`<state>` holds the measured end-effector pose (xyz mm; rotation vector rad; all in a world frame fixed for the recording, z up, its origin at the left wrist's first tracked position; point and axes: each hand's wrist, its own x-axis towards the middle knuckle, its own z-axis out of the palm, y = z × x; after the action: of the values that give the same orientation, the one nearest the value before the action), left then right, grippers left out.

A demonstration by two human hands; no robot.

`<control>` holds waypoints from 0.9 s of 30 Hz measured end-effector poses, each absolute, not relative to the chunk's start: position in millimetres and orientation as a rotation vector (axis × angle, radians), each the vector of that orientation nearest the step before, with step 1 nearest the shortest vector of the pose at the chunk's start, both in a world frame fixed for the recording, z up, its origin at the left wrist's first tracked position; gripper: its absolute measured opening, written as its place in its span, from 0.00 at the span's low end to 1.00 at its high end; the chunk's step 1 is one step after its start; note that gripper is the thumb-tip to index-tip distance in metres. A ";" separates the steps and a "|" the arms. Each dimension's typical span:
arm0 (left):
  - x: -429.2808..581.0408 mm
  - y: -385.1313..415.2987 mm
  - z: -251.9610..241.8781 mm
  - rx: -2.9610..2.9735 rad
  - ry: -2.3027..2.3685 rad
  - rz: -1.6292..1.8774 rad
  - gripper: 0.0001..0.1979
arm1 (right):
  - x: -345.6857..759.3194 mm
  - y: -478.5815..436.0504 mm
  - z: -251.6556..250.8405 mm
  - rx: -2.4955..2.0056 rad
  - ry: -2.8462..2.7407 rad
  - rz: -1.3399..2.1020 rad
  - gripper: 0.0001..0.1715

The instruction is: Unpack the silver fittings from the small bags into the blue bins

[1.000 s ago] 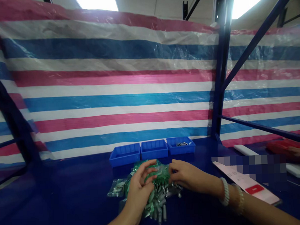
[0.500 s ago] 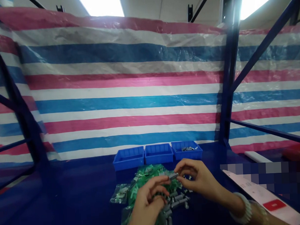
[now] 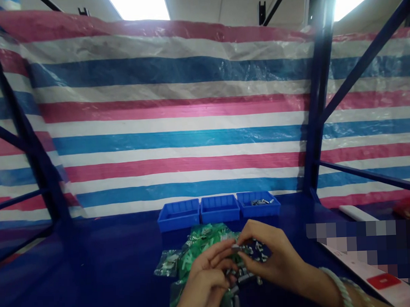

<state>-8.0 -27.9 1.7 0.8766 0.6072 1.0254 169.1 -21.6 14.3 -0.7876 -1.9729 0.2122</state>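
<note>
Grey metal piece (image 3: 235,247) pinched jointly by left hand (image 3: 207,280), right hand (image 3: 275,259); above green bags (image 3: 198,246).

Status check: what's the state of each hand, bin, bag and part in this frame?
right hand: pinching small metal part
left hand: fingers curled, tips at that part; grip unclear
left bin: no contents visible
middle bin: no contents visible
right bin: holds a few metal pieces
green bags: heaped, crumpled
loose parts: scattered under the hands
</note>
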 end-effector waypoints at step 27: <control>-17.7 -10.7 8.4 1.220 0.704 1.183 0.21 | 199.8 -11.4 -10.0 -1.085 -2.237 0.154 0.06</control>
<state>-17.7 -10.7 8.4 1.2202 0.7040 1.1828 199.8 -11.4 -10.0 -1.0848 -2.2368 0.1543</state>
